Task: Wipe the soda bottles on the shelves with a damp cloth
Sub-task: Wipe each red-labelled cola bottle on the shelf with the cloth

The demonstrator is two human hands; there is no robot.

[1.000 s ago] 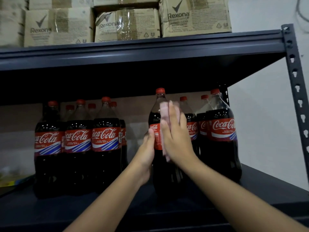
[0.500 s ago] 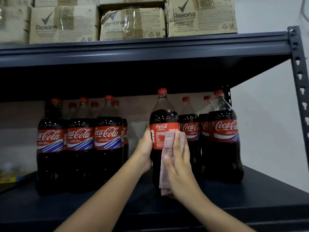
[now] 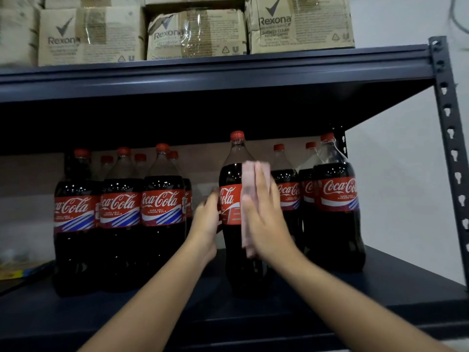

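Observation:
A large cola bottle (image 3: 234,174) with a red cap and red label stands upright near the front of the dark shelf (image 3: 177,316). My left hand (image 3: 206,222) holds its left side at label height, fingers curled round it. My right hand (image 3: 264,217) presses a folded pink cloth (image 3: 247,199) flat against the bottle's right front, fingers straight and pointing up. The cloth covers the right part of the label and hangs below my palm.
Several more cola bottles stand in a group at the left (image 3: 119,212) and at the right (image 3: 337,199). The upper shelf (image 3: 203,77) carries cardboard boxes (image 3: 198,31). A perforated metal post (image 3: 454,161) marks the rack's right edge, with a white wall behind it.
My right hand has slid the cloth up the bottle, from below the label to across the label and shoulder. The bottle has turned a little in my left hand, showing another part of the label.

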